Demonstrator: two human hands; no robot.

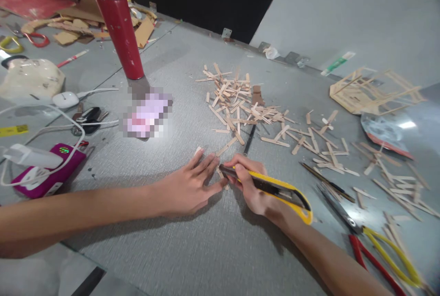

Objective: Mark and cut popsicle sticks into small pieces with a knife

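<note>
My right hand (pixel 249 179) is closed around a yellow and black utility knife (pixel 282 190), its front end pointing left toward my left fingertips. Spread low over the table, my left hand (pixel 192 183) has its fingertips and thumb on either side of a small wooden stick (pixel 220 173). The knife's tip meets this stick or lies just above it; the blade's edge is too small to make out. My fingers hide part of the stick. Just beyond them lies another flat wooden stick (pixel 227 146).
A pile of wooden stick pieces (pixel 237 94) spreads beyond my hands. At right are scissors (pixel 357 232), a dark pen-like tool (pixel 326 181) and a wooden stick frame (pixel 371 92). A red bottle (pixel 120 35), a blurred-out phone-like object (pixel 147 115) and a purple power strip (pixel 51 172) stand left.
</note>
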